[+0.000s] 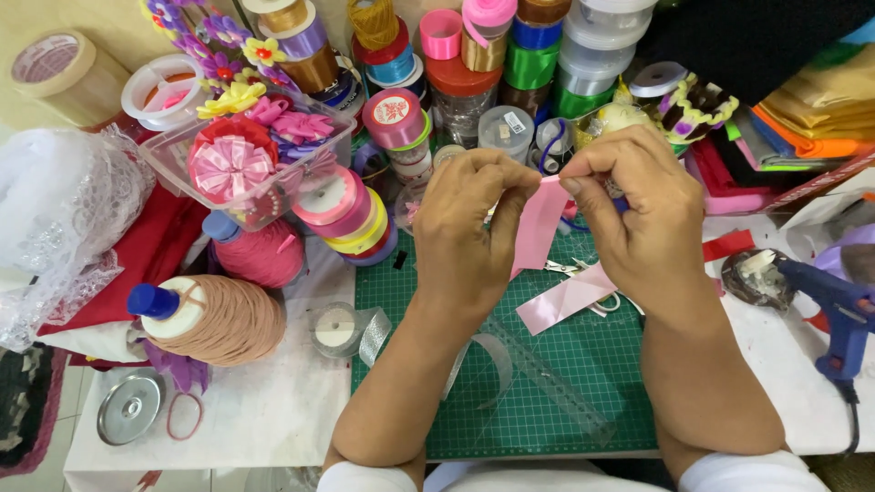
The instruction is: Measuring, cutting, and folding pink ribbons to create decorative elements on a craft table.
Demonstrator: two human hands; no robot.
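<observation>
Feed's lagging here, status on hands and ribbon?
Left hand and right hand both pinching pink ribbon above green cutting mat. Second pink strip lies below. Nothing blocking.

Pink satin ribbon (538, 228), green cutting mat (547, 383) gridded with pale lines, blue glue gun (834, 305), tan thread cone (223, 321) capped blue, pink thread cone (262, 253), red cloth (150, 251), white lace (55, 219), pink striped bow (230, 169)
</observation>
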